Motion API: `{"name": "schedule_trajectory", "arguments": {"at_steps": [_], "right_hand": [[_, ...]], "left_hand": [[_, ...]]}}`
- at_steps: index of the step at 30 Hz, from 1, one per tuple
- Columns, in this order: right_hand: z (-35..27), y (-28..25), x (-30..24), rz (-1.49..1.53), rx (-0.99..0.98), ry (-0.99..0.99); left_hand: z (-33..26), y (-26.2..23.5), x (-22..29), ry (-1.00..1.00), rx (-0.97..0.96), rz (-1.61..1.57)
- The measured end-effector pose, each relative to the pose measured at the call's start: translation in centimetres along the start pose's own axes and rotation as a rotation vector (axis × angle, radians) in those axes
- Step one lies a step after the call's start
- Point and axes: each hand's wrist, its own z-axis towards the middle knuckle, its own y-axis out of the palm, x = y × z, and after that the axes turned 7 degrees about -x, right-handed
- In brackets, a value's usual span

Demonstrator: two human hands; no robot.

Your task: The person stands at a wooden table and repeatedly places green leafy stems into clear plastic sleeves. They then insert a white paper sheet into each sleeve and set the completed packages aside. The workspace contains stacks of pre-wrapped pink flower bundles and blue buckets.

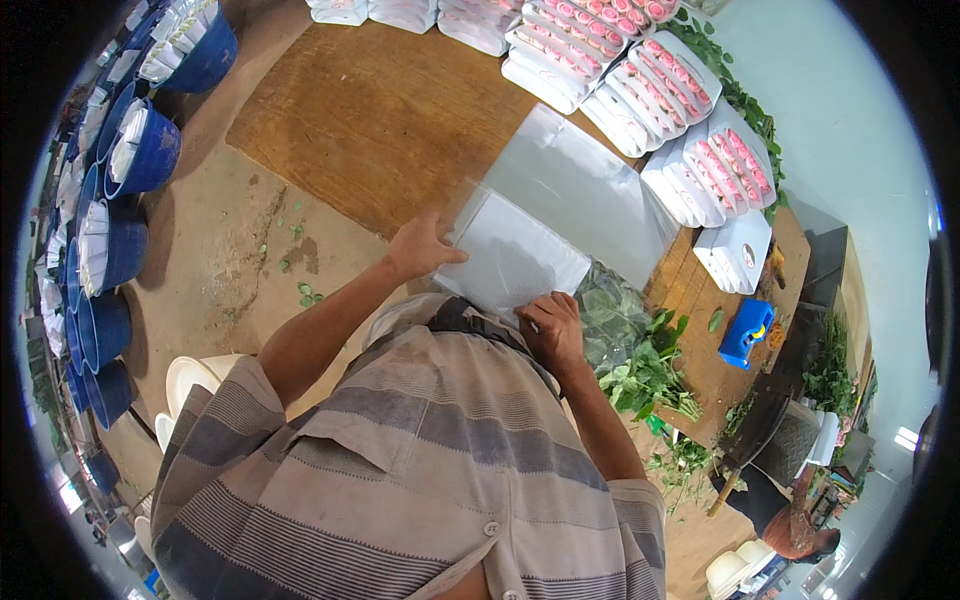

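A white sheet (515, 250) lies at the near edge of the wooden table, close against my body. Beneath and beyond it is a larger clear plastic sheet (580, 180). My left hand (422, 246) rests at the white sheet's left edge, thumb and fingers apart. At the near right corner, my right hand (552, 328) is closed on the sheet's edge, its fingers curled. Just right of that hand, green leafy stems (645, 370) lie partly under clear plastic.
Bunches of pink roses (665, 85) in white wraps are stacked at the far right. A blue tape dispenser (746, 334) stands at the table's right side. Blue buckets (143, 150) line the floor at left. Another person (792, 525) is at lower right.
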Motion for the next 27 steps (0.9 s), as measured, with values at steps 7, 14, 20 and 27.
{"name": "schedule_trajectory", "arguments": {"at_steps": [7,14,20,27], "right_hand": [[-0.7,0.5,-1.6,-0.053,0.059,0.048],[-5.1,1.5,-4.7,-0.004,0.088,0.075],[-8.9,-4.2,-2.7,-0.059,0.262,0.455],[-18.5,-15.1,16.7,-0.086,0.695,1.012]], "left_hand": [[1.0,0.8,-1.6,0.023,0.025,-0.011],[0.6,1.0,-2.0,0.054,-0.009,-0.129],[-0.4,0.4,-3.0,0.019,-0.105,-0.216],[-1.2,-0.2,-4.1,-0.079,-0.075,-0.27]]}}
